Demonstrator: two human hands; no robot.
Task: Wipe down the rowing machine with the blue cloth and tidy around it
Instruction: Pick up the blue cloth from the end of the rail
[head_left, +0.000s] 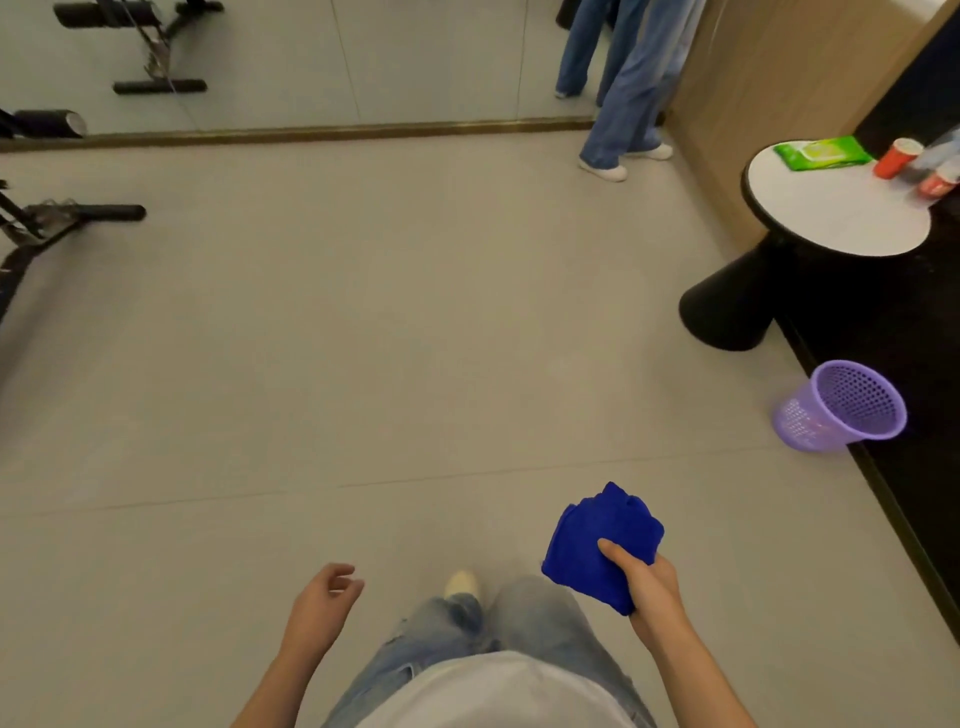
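Blue cloth carried in the right hand (644, 587), above pale floor tiles.
The right grip is curled round the bunched deep-blue fabric cloth (597, 545), thumb on top. The left hand (322, 597) hangs with loose fingers and holds nothing. The black metal-framed rowing machine (31, 228) lies well apart at the left edge. A purple perforated plastic basket (841, 408) sits near the round white tabletop (831, 218).
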